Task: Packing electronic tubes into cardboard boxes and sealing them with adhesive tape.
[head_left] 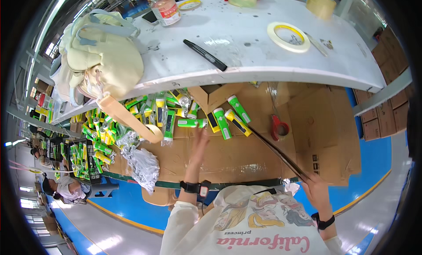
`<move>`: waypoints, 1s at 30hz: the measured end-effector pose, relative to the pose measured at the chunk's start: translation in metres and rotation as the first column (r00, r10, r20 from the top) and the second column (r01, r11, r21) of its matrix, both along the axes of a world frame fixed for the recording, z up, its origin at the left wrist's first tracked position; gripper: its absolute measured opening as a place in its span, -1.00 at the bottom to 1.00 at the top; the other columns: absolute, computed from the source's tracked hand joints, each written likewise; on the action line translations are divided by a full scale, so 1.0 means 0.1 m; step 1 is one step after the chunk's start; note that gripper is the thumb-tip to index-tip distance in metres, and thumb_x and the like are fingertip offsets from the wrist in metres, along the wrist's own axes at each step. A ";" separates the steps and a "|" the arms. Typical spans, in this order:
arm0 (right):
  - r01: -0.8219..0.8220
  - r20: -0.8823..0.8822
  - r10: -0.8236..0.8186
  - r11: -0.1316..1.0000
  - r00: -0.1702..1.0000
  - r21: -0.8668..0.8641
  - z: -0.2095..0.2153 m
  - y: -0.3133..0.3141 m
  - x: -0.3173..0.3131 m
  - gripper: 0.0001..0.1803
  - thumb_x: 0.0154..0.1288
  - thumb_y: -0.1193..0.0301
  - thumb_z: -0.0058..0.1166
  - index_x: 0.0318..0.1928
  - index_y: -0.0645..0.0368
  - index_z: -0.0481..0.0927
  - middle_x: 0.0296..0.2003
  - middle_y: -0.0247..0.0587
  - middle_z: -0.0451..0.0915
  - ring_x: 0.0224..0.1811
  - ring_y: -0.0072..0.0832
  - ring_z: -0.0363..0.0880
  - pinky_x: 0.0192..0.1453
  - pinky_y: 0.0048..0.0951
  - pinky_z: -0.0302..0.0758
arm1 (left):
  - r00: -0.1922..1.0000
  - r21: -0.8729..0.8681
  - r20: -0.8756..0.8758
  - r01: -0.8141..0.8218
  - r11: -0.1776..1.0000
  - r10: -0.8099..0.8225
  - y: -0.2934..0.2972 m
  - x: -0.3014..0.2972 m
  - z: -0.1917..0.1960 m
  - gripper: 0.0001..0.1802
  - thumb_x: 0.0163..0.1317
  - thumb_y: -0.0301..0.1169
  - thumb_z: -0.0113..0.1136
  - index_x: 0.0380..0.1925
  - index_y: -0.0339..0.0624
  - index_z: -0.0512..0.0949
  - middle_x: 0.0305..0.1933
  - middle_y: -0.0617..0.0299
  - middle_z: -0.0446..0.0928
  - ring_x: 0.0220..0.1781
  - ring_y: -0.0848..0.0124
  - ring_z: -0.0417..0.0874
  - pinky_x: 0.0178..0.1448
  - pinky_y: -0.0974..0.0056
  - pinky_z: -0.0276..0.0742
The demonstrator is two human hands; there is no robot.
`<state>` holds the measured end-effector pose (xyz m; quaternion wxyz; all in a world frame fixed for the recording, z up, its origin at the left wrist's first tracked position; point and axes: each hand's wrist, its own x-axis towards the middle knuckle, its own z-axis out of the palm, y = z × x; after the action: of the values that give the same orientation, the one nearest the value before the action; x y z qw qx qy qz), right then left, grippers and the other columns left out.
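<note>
My left hand (201, 143) is stretched forward over the cardboard-covered table. Its fingers look extended and slightly blurred, close to the clear head of a green flashlight (190, 122), and I cannot tell whether they touch it. At the right, my right hand (314, 189) is closed on the near end of a long thin brown piece (279, 153), seen edge-on, perhaps cardboard. The far end of that piece reaches a yellow flashlight (238, 122). Two green flashlights (223, 123) (238, 108) and a yellow one (213, 122) lie around it.
Many bagged flashlights (101, 127) are heaped at the left beside crumpled clear plastic bags (143, 165). A red tape dispenser (279, 128) lies on the cardboard (325, 136). The raised white shelf (250, 57) holds a cream bag (105, 53), a black marker (205, 55), a jar and tape rolls.
</note>
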<state>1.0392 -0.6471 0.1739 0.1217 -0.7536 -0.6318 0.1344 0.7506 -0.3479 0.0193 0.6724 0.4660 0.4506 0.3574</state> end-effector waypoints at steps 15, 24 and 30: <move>-0.114 -0.326 0.114 0.993 0.938 0.021 -0.12 0.27 0.01 -0.72 0.27 0.39 -0.06 -0.13 0.34 0.55 -0.07 0.02 0.53 -0.14 -0.05 0.52 -0.09 -0.26 0.49 | 0.980 0.417 -0.180 0.003 0.909 0.079 -1.41 0.16 0.59 -0.02 0.00 -0.49 0.29 0.34 -0.22 -0.13 0.34 -0.18 0.08 0.42 0.12 0.07 0.40 0.14 0.01; -0.265 -0.322 0.368 0.910 0.872 0.320 -0.75 1.30 -0.22 -0.67 0.21 0.40 -0.01 -0.03 0.26 0.50 -0.04 0.02 0.50 -0.04 -0.05 0.48 -0.03 -0.21 0.45 | 0.744 0.518 -0.618 0.140 0.844 0.256 -1.87 0.25 0.94 -0.49 0.07 -0.37 0.22 -0.02 -0.32 0.27 0.08 -0.14 0.34 0.11 0.02 0.39 0.05 0.11 0.37; -0.595 -0.217 0.603 0.796 0.767 0.111 -0.74 1.42 -0.43 -0.65 0.18 0.40 0.02 0.01 0.14 0.44 -0.01 -0.04 0.43 -0.03 -0.07 0.46 0.00 -0.20 0.45 | 0.497 0.432 -0.849 0.460 0.776 0.178 -1.67 0.06 0.94 -0.65 0.05 -0.19 0.20 -0.66 -0.25 0.47 -0.71 0.00 0.43 -0.58 0.00 0.50 -0.43 0.03 0.43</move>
<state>0.9959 -0.5048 0.0994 0.1616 -0.4885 -0.8216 0.2453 0.7569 -0.5152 0.1132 0.1979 0.8071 0.5375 0.1432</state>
